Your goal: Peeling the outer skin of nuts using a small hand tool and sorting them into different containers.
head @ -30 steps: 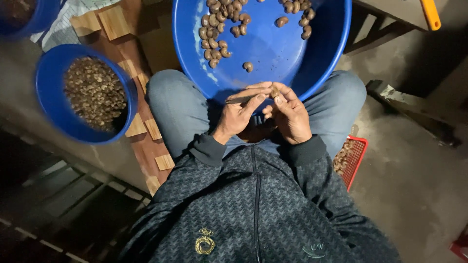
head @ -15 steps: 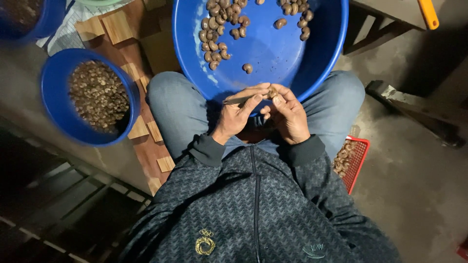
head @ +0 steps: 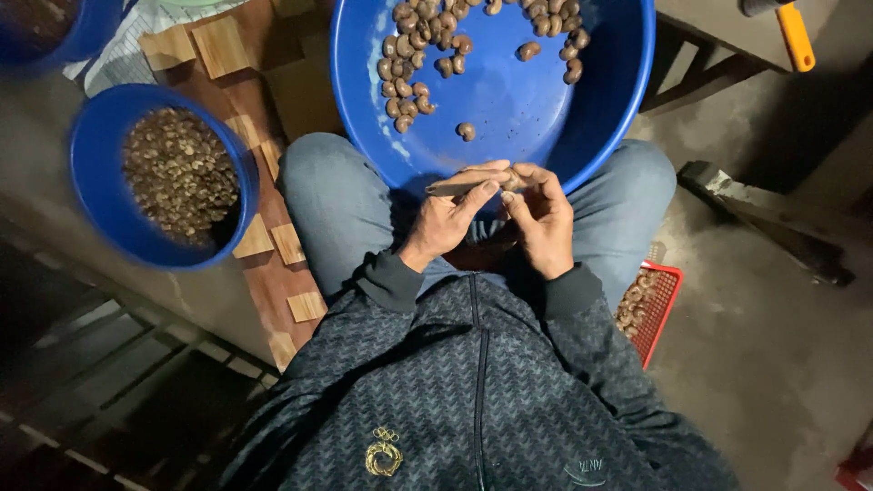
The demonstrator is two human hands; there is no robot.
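While both hands meet over the lap, the left hand [head: 446, 221] grips a thin dark blade [head: 452, 189] between thumb and forefinger, and the right hand [head: 544, 223] pinches a single brown nut [head: 512, 180] at its fingertips, the blade's tip touching it. Just beyond the hands sits a big blue basin [head: 509, 109] resting against the knees, with a loose scatter of brown nuts [head: 411, 64] toward its far side. Well off to the left of the left hand, a smaller blue bowl [head: 100, 195] is full of dark shell pieces [head: 177, 173]. Beside the right elbow, partly hidden by the sleeve, a red basket [head: 662, 309] holds pale kernels [head: 634, 305]. Small wooden blocks [head: 273, 241] lie between the bowl and the left knee.
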